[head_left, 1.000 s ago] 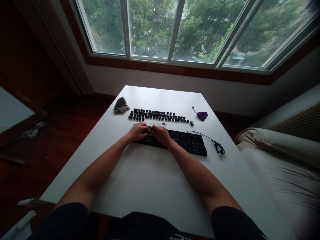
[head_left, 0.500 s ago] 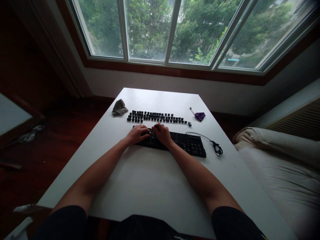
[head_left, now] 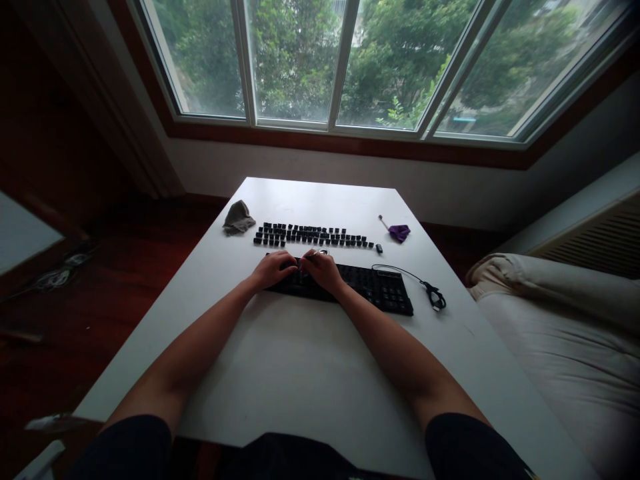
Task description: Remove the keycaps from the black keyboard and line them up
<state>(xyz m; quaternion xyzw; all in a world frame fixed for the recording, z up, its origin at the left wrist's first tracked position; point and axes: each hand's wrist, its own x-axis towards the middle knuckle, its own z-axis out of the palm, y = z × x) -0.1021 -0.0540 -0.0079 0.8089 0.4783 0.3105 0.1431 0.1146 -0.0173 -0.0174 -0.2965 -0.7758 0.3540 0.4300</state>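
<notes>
A black keyboard (head_left: 375,287) lies slantwise on the white table, its left part under my hands. My left hand (head_left: 273,268) is over its left end, with thumb and fingers curled together; what is between them is too small to make out. Close beside it, almost fingertip to fingertip, my right hand (head_left: 324,270) is closed around a keycap puller (head_left: 323,252), whose shiny wire loop sticks out past the fingers. Behind the keyboard stand rows of loose black keycaps (head_left: 310,235). One larger keycap (head_left: 379,249) is at their right end.
A grey cloth (head_left: 239,218) lies at the table's back left. On the right are a purple cloth (head_left: 399,233) and a small brush (head_left: 383,221). The keyboard's bundled cable (head_left: 434,296) rests near the right edge. A couch with a pale cover (head_left: 555,333) stands beside the table (head_left: 280,373).
My right hand has shifted slightly left towards the left hand, and the puller's wire loop shows more clearly. My left thumb and fingers have drawn closer together.
</notes>
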